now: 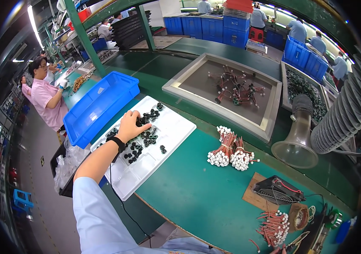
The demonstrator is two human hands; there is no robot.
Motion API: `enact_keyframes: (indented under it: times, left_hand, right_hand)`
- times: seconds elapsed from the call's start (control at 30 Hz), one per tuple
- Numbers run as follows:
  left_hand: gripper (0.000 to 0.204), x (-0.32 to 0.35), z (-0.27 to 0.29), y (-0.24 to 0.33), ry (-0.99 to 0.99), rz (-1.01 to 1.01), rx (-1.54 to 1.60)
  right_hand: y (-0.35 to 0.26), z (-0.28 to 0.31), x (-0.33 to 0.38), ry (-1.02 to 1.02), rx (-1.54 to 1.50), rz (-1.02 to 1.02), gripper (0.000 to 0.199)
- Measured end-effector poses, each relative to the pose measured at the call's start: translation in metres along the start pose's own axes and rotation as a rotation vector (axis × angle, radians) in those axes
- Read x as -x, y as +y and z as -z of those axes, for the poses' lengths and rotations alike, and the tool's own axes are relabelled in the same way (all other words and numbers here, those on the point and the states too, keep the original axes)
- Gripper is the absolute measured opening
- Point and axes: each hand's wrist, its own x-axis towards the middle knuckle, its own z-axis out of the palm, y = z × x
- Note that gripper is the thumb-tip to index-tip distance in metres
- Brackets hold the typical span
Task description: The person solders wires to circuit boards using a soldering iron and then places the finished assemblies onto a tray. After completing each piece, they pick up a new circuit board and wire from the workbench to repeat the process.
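Observation:
My left hand [130, 128], with a black band on its wrist, reaches over a white plastic tray [174, 127]. Its thumb and fingers are apart, with small black parts [148, 137] between and around them. More of these parts lie in loose clusters across the tray. At the lower edge only the fingertips of my right hand [279, 250] show, beside a pile of red-brown wires with white connectors [273, 227]. Whether those fingertips hold anything is too small to make out.
A blue bin [100, 106] stands beyond the tray's left side. Bundled connector wires [231, 152] lie on the green bench [189, 190]. Behind is a framed screen [189, 78] with wire assemblies. A small fan [278, 190] and a fume hose [337, 122] are at right. Co-workers sit farther off.

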Motion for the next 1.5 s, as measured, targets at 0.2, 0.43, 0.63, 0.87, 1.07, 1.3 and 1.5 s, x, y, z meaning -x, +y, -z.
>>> enact_keyframes:
  times: [0.2,0.43,0.63,0.87,1.07,1.3,1.5]
  left_hand:
    - [0.045,-0.004,-0.005,0.000,0.066,-0.175,0.053]
    - [0.040,-0.002,0.001,0.006,0.070,-0.218,-0.048]
    - [0.039,-0.001,0.009,0.019,-0.010,-0.219,-0.087]
    - [0.037,-0.005,0.002,0.007,0.077,-0.295,-0.032]
    - [0.035,-0.003,0.004,0.014,0.060,-0.310,-0.126]
    - [0.033,-0.005,0.006,0.013,0.045,-0.295,-0.075]
    - [0.032,-0.008,0.005,0.014,0.074,-0.334,-0.069]
  right_hand:
    - [0.004,-0.003,0.002,0.000,-0.071,-0.027,0.020]
    - [-0.010,-0.002,-0.003,-0.024,-0.018,0.007,0.019]
    - [-0.013,-0.002,-0.006,-0.022,-0.004,0.006,0.018]
    - [-0.009,0.000,-0.004,-0.031,0.048,0.020,0.018]
    - [-0.009,-0.001,-0.004,-0.015,-0.004,0.005,0.017]
    - [-0.005,0.003,-0.004,-0.020,0.013,0.011,0.018]
    - [-0.005,0.001,-0.003,-0.030,0.011,0.010,0.018]
